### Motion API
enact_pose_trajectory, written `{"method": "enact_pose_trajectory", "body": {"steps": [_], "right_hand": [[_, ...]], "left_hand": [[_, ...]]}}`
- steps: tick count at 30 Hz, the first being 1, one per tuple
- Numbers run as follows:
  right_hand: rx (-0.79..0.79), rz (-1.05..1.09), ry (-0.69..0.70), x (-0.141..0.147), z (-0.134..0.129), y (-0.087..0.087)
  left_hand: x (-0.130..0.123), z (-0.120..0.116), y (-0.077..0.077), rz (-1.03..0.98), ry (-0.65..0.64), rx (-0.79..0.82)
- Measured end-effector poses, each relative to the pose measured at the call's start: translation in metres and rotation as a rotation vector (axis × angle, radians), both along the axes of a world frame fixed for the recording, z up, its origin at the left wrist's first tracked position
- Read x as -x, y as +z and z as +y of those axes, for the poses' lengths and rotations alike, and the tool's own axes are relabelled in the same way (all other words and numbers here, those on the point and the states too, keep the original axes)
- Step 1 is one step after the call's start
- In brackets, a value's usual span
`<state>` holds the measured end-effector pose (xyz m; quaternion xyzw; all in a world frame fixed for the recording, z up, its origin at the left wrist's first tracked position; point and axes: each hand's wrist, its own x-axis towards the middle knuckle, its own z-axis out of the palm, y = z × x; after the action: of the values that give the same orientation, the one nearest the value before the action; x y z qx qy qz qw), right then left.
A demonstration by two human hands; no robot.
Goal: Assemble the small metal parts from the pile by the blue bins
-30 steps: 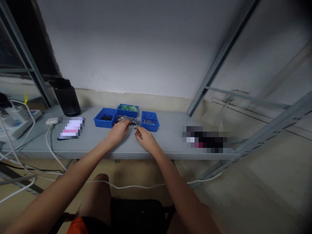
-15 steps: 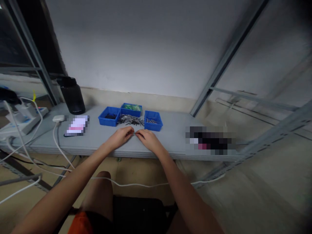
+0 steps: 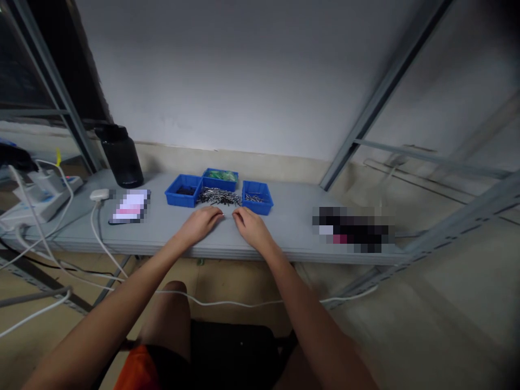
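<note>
My left hand (image 3: 203, 222) is pinched, with a tiny shiny tip showing at its fingertips, too small to name. A short gap to the right, my right hand (image 3: 248, 225) is also closed in a pinch, and whatever its fingertips hold is hidden. Both hover over the front part of the grey tabletop (image 3: 162, 233). Just beyond them lies a heap of small metal rod-like pieces (image 3: 220, 196), silvery with dark ends. Around the heap stand a blue bin (image 3: 181, 203) with dark small parts, a blue bin (image 3: 257, 207) with metal pieces, and a rear blue bin (image 3: 220, 184) with green contents.
A dark bottle (image 3: 122, 160) and a phone (image 3: 130, 206) stand and lie on the left, beside a white charger (image 3: 99, 195) and a power strip (image 3: 44, 203) with cables. A blurred dark object (image 3: 353, 230) lies on the right. Metal posts (image 3: 357, 130) frame the table.
My hands have drawn apart; their fingertips were together half a second ago. The right hand has shifted slightly to the right. The camera view has tilted a little.
</note>
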<state>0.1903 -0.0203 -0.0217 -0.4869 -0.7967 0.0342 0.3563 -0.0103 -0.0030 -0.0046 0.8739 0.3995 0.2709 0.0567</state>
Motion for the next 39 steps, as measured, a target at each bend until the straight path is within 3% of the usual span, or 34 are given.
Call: {"method": "enact_pose_trajectory", "body": {"steps": [7, 15, 26, 33, 39], "right_hand": [[-0.015, 0.026, -0.008, -0.002, 0.001, 0.001], [0.056, -0.096, 0.145, 0.003, -0.004, 0.003], [0.064, -0.074, 0.158, 0.002, -0.004, 0.002], [0.061, 0.027, 0.14, 0.003, -0.007, 0.008], [0.048, 0.078, 0.147, 0.003, -0.009, 0.01]], "left_hand": [[0.0, -0.001, 0.001, -0.039, 0.037, -0.074], [-0.001, -0.01, 0.009, -0.145, -0.157, -0.08], [-0.001, -0.005, 0.004, -0.123, -0.229, -0.065], [-0.003, -0.006, 0.006, -0.143, -0.067, 0.0], [-0.003, -0.002, 0.001, -0.05, -0.082, 0.001]]}}
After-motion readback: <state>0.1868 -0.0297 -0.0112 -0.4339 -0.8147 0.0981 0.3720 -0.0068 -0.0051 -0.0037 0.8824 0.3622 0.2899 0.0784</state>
